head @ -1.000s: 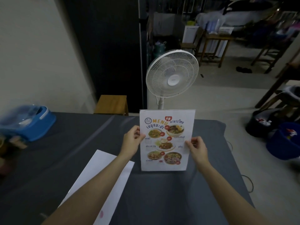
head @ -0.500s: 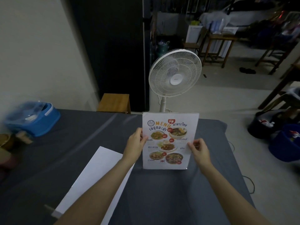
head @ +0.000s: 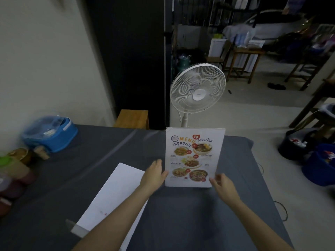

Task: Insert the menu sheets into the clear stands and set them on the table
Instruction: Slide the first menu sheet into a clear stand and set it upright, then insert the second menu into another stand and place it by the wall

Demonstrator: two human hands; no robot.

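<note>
A colourful menu sheet in a clear stand [head: 194, 156] stands upright on the dark grey table [head: 181, 223], near its far edge. My left hand [head: 154, 176] is at the stand's lower left edge, fingers spread, thumb just at the edge. Just off the lower right corner, my right hand [head: 223, 185] hovers with loosely curled fingers that hold nothing. A second white sheet [head: 112, 196] lies flat on the table to the left, partly under my left forearm, with a clear stand base [head: 78, 228] at its near end.
A white pedestal fan [head: 197, 89] stands just behind the table. A blue lidded container [head: 50, 133] and several jars [head: 16, 163] sit along the left edge. A wooden stool [head: 132, 118] is behind the table. Buckets [head: 319, 165] stand on the floor to the right.
Both hands have slid down from the stand's middle edges to its lower corners and loosened their grip. The stand now rests upright on the table.
</note>
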